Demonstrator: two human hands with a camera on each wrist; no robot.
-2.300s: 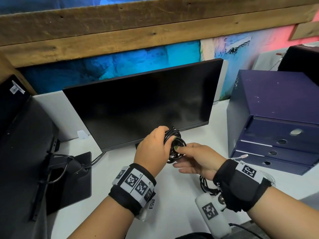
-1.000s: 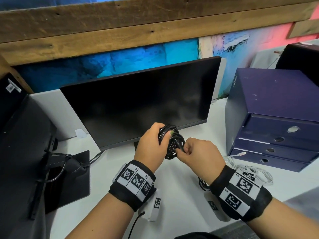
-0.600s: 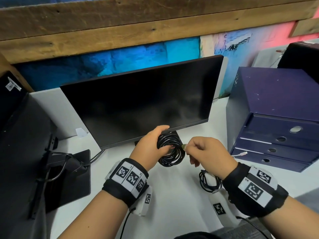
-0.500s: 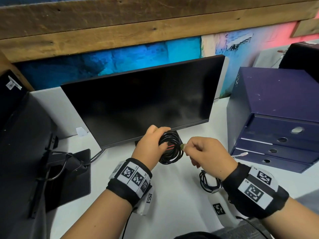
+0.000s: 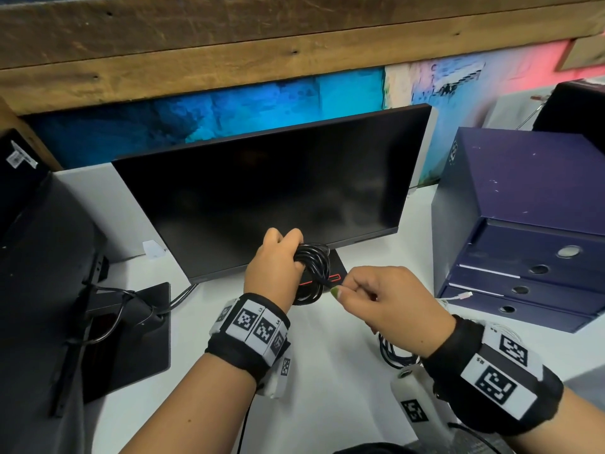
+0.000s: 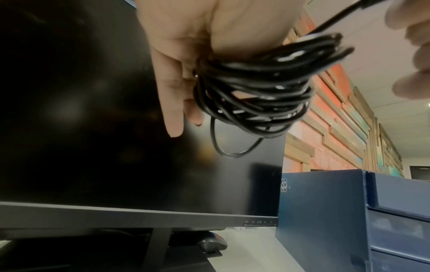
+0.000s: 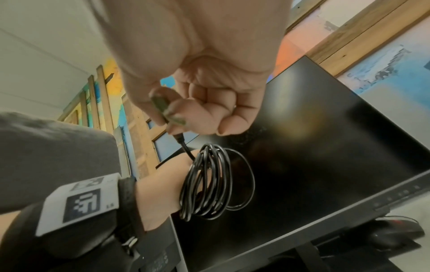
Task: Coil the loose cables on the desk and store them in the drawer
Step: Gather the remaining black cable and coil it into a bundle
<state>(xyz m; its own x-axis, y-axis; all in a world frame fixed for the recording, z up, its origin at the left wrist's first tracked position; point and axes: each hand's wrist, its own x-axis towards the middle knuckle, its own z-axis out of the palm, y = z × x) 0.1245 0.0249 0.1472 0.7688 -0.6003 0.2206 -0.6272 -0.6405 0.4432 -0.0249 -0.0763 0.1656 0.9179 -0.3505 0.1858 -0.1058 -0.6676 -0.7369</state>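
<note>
A black cable coil [image 5: 313, 273] [image 6: 256, 92] [image 7: 209, 184] hangs in front of the monitor's lower edge, held in my left hand [image 5: 275, 267] with fingers curled through its loops. My right hand [image 5: 376, 299] [image 7: 186, 110] pinches the coil's free plug end [image 7: 179, 137] between thumb and forefinger, just right of the coil. A second black coil [image 5: 394, 352] lies on the desk under my right wrist. A white cable [image 5: 460, 295] lies by the navy drawer unit [image 5: 537, 244], whose drawers are closed.
A black monitor [image 5: 271, 194] stands directly behind the hands. Another monitor's stand and cables [image 5: 131, 322] sit at the left. A mouse [image 6: 213, 243] rests on the monitor base. The white desk [image 5: 327, 388] stretches toward me.
My right hand drew the plug end out to the right of the coil. The left hand kept its hold and the coil turned more edge-on.
</note>
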